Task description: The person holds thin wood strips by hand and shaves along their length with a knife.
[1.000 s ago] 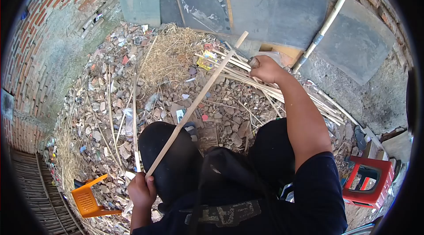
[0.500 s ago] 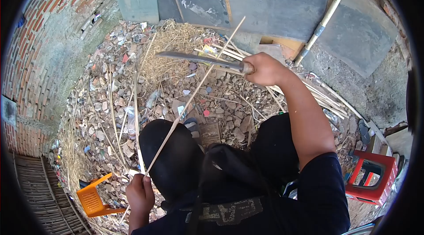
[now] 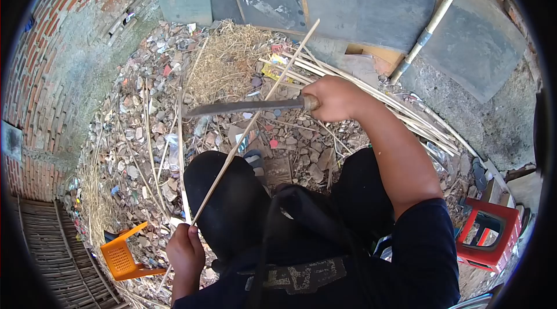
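Note:
My right hand (image 3: 336,99) is closed round the handle of a machete (image 3: 249,107), whose long dark blade points left. The blade crosses a thin bamboo strip (image 3: 238,145); I cannot tell whether the two touch. At the strip's near end, my left hand (image 3: 185,248) grips it with the thumb and fingers pressed together. From there the strip slants up and away across my left knee, its far end free above the rubble. Another pale strip (image 3: 181,158) runs upward close by my left hand.
Several split bamboo strips (image 3: 400,113) lie in a bundle at the right. Broken stones and litter (image 3: 313,161) cover the ground, with dry straw (image 3: 226,65) ahead. An orange plastic chair (image 3: 123,257) stands left, a red plastic stool (image 3: 493,236) right. Brick wall (image 3: 46,65) rises at the left.
My right hand has brought the machete lower and nearer along the bamboo strip, and slightly left. My left hand stays nearly where it was, still gripping the strip.

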`<move>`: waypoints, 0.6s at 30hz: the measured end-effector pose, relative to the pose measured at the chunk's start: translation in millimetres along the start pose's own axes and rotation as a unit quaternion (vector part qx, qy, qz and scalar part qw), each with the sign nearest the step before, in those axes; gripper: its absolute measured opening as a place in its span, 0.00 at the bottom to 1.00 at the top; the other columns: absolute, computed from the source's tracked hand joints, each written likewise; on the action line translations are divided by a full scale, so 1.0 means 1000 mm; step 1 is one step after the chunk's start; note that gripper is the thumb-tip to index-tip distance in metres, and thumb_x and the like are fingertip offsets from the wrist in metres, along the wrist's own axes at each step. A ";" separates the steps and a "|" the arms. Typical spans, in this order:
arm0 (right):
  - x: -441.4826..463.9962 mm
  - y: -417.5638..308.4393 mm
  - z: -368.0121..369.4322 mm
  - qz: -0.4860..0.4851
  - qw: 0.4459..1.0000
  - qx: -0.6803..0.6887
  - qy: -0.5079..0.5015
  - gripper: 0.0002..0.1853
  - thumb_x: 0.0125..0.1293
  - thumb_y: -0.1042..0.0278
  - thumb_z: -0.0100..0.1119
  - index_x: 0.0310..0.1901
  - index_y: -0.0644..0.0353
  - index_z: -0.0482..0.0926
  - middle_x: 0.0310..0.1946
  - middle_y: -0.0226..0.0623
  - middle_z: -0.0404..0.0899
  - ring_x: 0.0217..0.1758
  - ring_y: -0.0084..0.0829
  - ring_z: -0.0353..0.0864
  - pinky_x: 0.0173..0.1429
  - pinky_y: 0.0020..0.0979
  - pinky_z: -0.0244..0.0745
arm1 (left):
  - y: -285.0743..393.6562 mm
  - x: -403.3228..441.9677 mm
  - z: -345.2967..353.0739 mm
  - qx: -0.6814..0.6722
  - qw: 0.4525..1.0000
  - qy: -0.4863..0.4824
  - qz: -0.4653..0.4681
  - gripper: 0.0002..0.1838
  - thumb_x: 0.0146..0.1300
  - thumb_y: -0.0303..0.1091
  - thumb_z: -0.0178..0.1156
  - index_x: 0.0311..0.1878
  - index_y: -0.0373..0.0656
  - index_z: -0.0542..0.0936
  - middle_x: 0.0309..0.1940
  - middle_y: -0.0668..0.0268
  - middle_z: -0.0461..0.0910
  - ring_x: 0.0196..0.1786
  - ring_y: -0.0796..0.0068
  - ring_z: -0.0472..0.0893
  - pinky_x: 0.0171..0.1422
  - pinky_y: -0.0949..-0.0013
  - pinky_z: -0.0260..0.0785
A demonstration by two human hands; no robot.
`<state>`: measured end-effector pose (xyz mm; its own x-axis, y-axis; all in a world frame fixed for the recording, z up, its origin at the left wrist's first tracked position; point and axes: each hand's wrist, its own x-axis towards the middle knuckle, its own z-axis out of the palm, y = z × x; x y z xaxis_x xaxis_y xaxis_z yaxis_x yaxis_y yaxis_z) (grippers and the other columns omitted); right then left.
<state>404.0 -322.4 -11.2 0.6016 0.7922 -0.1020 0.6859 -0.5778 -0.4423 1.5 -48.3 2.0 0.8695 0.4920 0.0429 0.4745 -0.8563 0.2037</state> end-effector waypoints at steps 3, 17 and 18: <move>0.008 0.026 0.000 0.084 0.990 0.111 0.021 0.17 0.55 0.66 0.67 0.48 0.58 0.85 0.35 0.48 0.86 0.40 0.44 0.86 0.49 0.43 0.80 | -0.004 -0.007 0.012 0.015 0.999 0.027 0.014 0.12 0.76 0.36 0.54 0.35 0.40 0.74 0.22 0.50 0.77 0.26 0.40 0.78 0.31 0.43 0.66; 0.006 0.028 0.010 0.040 0.991 0.072 0.104 0.14 0.51 0.66 0.66 0.42 0.56 0.85 0.33 0.50 0.85 0.41 0.53 0.85 0.46 0.49 0.79 | -0.003 -0.005 0.012 -0.034 0.999 0.035 0.017 0.13 0.78 0.36 0.50 0.39 0.38 0.78 0.25 0.50 0.79 0.28 0.41 0.79 0.33 0.45 0.69; 0.005 0.022 0.007 0.040 0.992 0.066 0.102 0.14 0.52 0.66 0.66 0.42 0.56 0.85 0.34 0.50 0.86 0.41 0.53 0.86 0.46 0.49 0.79 | -0.002 -0.005 0.012 -0.036 0.999 0.034 0.015 0.13 0.78 0.36 0.50 0.39 0.38 0.78 0.25 0.50 0.79 0.28 0.41 0.79 0.33 0.45 0.69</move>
<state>419.4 -330.1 -27.3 0.7308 0.6817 0.0349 0.5822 -0.5956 -0.5535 -2.4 -51.2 -10.4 0.8707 0.4777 0.1168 0.4346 -0.8587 0.2717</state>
